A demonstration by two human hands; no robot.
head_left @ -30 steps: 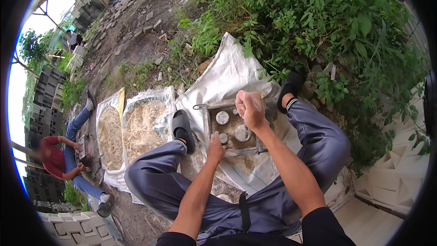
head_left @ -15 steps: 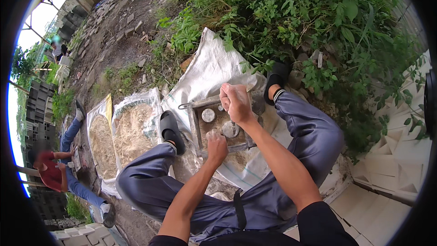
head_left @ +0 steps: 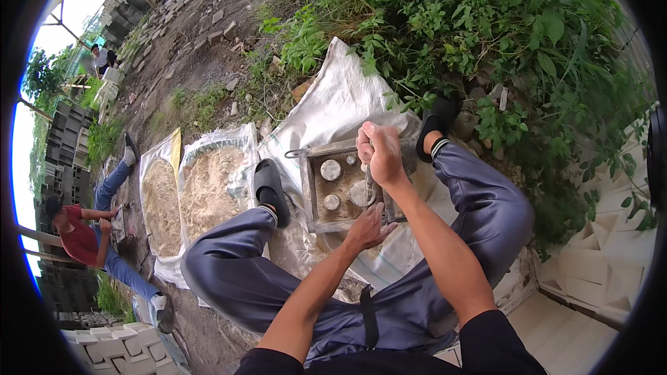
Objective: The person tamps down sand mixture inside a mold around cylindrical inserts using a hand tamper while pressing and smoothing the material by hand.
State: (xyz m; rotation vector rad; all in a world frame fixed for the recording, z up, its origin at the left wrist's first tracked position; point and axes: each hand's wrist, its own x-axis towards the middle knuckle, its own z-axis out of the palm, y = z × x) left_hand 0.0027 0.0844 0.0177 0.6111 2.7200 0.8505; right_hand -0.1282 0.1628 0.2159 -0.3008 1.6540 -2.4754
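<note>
Between my feet lies a square wooden frame (head_left: 310, 187) with sandy powder inside. Several round pale discs of different sizes sit in it, among them a large one (head_left: 360, 194) and a smaller disc (head_left: 331, 170). My right hand (head_left: 383, 156) is closed in a fist above the frame's right side. It grips a narrow greyish metal tool (head_left: 370, 179) that points down beside the large disc; its tip is hard to make out. My left hand (head_left: 368, 229) is open, fingers spread, at the frame's near right edge, holding nothing.
White sacking (head_left: 347, 90) lies under the frame. To the left are two opened sacks of powder (head_left: 215, 177). My sandalled left foot (head_left: 269, 191) flanks the frame. Leafy plants (head_left: 472, 42) grow beyond; a person in a red shirt (head_left: 80, 239) sits far left.
My left hand has moved right from the frame's near left part and gone from a fist to open, uncovering a small disc. The whole view has shifted slightly.
</note>
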